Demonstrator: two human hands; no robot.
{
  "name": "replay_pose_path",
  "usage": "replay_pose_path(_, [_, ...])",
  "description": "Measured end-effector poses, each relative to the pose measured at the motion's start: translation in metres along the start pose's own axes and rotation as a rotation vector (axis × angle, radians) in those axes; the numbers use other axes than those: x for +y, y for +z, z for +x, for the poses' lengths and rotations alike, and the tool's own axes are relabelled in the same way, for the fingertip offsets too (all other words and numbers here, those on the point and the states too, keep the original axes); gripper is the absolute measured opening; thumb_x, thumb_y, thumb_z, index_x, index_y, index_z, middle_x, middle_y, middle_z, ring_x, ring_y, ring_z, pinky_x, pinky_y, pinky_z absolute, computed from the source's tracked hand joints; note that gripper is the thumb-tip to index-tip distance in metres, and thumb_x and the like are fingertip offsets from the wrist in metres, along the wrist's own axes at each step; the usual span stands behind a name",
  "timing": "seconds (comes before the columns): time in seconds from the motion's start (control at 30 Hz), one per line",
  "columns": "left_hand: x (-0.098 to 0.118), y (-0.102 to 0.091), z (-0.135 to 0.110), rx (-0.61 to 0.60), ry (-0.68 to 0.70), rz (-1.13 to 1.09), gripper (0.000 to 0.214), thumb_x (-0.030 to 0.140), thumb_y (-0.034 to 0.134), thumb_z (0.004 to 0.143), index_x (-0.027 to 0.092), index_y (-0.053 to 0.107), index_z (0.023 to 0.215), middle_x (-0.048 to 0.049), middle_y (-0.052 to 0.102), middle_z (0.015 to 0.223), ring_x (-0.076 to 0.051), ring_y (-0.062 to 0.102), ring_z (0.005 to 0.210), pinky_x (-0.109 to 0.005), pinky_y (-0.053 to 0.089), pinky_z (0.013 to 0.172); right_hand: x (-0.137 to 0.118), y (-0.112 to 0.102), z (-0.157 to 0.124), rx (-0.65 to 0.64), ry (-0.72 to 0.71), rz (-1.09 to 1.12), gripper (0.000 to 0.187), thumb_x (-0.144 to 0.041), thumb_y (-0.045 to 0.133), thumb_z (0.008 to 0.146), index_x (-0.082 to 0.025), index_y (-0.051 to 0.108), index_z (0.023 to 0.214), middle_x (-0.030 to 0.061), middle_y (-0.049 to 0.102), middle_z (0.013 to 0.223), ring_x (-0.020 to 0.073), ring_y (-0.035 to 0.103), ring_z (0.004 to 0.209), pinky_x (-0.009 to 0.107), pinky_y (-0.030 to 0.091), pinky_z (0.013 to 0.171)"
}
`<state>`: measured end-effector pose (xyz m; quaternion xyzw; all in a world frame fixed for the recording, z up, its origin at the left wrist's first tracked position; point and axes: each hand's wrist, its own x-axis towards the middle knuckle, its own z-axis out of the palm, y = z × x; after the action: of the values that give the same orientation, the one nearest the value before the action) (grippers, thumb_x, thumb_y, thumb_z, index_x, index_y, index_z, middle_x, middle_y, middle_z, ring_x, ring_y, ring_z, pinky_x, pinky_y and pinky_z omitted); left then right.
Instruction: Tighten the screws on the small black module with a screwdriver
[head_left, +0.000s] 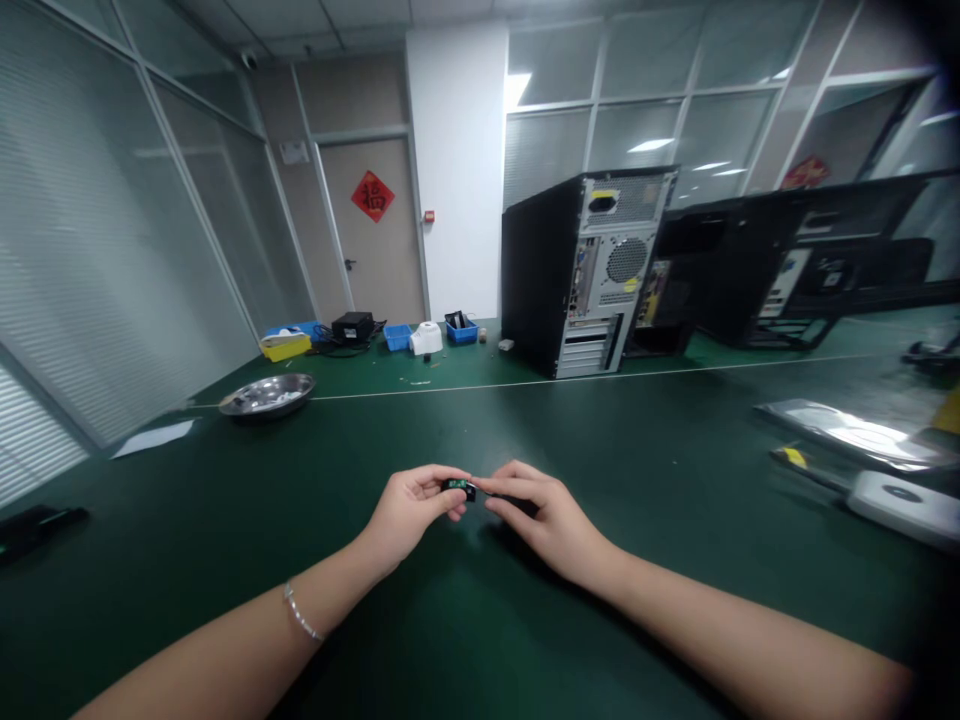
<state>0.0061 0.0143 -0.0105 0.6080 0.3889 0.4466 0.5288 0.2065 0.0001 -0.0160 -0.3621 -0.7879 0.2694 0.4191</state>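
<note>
Between the thumb and fingers of my left hand (411, 508) is a small black part with a green circuit board (459, 488), held just above the table. Its exact kind is too small to tell. My right hand (546, 515) is closed in a pinch at the part's right end, fingertips almost meeting those of my left. Something thin and dark shows between the right fingers, but I cannot make out what it is. A silvery bracelet (301, 612) circles my left wrist.
On the green table (465, 620), a metal bowl (270, 396) stands left. Computer towers (585, 275) stand at the back right. Blue bins (398, 337) and a black box with cables (352, 327) line the back. A white device (904, 505) and clear plastic packaging (855, 432) lie right.
</note>
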Motion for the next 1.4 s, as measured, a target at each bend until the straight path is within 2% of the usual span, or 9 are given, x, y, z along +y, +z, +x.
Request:
replay_pose_path(0.13, [0.0012, 0.0008, 0.0001, 0.048, -0.013, -0.032, 0.03, 0.026, 0.075, 0.071, 0.011, 0.069, 0.096, -0.0069, 0.071, 0.08, -0.016, 0.064, 0.069, -0.033, 0.053, 0.074, 0.0002, 0.0001, 0.0, 0.016, 0.014, -0.015, 0.029, -0.027, 0.055, 0.091, -0.028, 0.066, 0.118, 0.0048, 0.062, 0.094, 0.0174, 0.06, 0.086, 0.032, 0.05, 0.08])
replay_pose_path(0.3, [0.0009, -0.0012, 0.0012, 0.073, -0.016, -0.186, 0.031, 0.037, 0.064, 0.083, 0.01, 0.067, 0.099, -0.0121, 0.07, 0.099, -0.021, 0.067, 0.084, -0.037, 0.054, 0.083, -0.0006, 0.0002, -0.0001, 0.026, 0.014, -0.022, 0.027, -0.028, 0.056, 0.091, -0.026, 0.067, 0.116, 0.0049, 0.063, 0.094, 0.0175, 0.061, 0.087, 0.032, 0.05, 0.08])
replay_pose_path(0.53, [-0.0046, -0.0043, 0.0022, -0.062, -0.064, -0.278, 0.026, 0.028, 0.071, 0.079, 0.014, 0.059, 0.097, -0.0098, 0.07, 0.1, -0.022, 0.068, 0.092, -0.041, 0.052, 0.089, -0.0008, 0.0004, -0.0001, 0.013, -0.026, 0.01, 0.027, -0.029, 0.056, 0.091, -0.025, 0.067, 0.116, 0.0058, 0.064, 0.096, 0.0175, 0.061, 0.088, 0.032, 0.05, 0.081])
replay_pose_path(0.77, [-0.0023, -0.0061, 0.0024, -0.143, -0.134, -0.205, 0.054, 0.016, 0.077, 0.07, 0.014, 0.056, 0.119, -0.0054, 0.068, 0.092, -0.017, 0.068, 0.083, -0.034, 0.053, 0.083, 0.0005, 0.0007, -0.0009, -0.015, -0.044, 0.005, 0.028, -0.03, 0.054, 0.092, -0.027, 0.066, 0.117, 0.0057, 0.063, 0.097, 0.0175, 0.06, 0.089, 0.032, 0.05, 0.081])
replay_pose_path(0.93, [-0.003, -0.004, 0.0031, -0.14, -0.086, -0.208, 0.038, 0.016, 0.078, 0.069, 0.013, 0.061, 0.103, -0.0033, 0.066, 0.093, -0.015, 0.066, 0.084, -0.03, 0.053, 0.08, 0.0002, 0.0002, -0.0011, -0.01, -0.042, -0.011, 0.028, -0.029, 0.055, 0.092, -0.027, 0.066, 0.117, 0.0052, 0.062, 0.097, 0.0173, 0.06, 0.089, 0.031, 0.05, 0.081])
replay_pose_path(1.07, [-0.0071, -0.0039, 0.0048, -0.005, -0.057, -0.193, 0.03, 0.023, 0.077, 0.071, 0.014, 0.055, 0.089, 0.0008, 0.063, 0.08, -0.013, 0.067, 0.067, -0.026, 0.054, 0.068, -0.0023, -0.0007, -0.0003, -0.01, -0.027, -0.019, 0.028, -0.028, 0.055, 0.092, -0.028, 0.066, 0.117, 0.0049, 0.063, 0.094, 0.017, 0.06, 0.087, 0.031, 0.05, 0.079])
replay_pose_path(1.2, [-0.0063, -0.0033, 0.0051, 0.063, -0.001, -0.161, 0.029, 0.024, 0.076, 0.072, 0.015, 0.054, 0.089, 0.0021, 0.062, 0.078, -0.011, 0.066, 0.064, -0.024, 0.053, 0.066, -0.0032, -0.0003, -0.0001, -0.006, -0.004, -0.03, 0.028, -0.027, 0.056, 0.091, -0.028, 0.066, 0.117, 0.0047, 0.063, 0.093, 0.0168, 0.06, 0.086, 0.031, 0.049, 0.079])
replay_pose_path(1.4, [-0.0021, -0.0005, 0.0028, 0.039, 0.075, -0.103, 0.025, 0.022, 0.077, 0.07, 0.014, 0.059, 0.085, -0.001, 0.064, 0.084, -0.013, 0.065, 0.071, -0.025, 0.056, 0.065, -0.0019, 0.0001, -0.0003, -0.005, 0.015, -0.051, 0.028, -0.027, 0.056, 0.091, -0.028, 0.067, 0.117, 0.0049, 0.063, 0.092, 0.0165, 0.06, 0.083, 0.03, 0.05, 0.078])
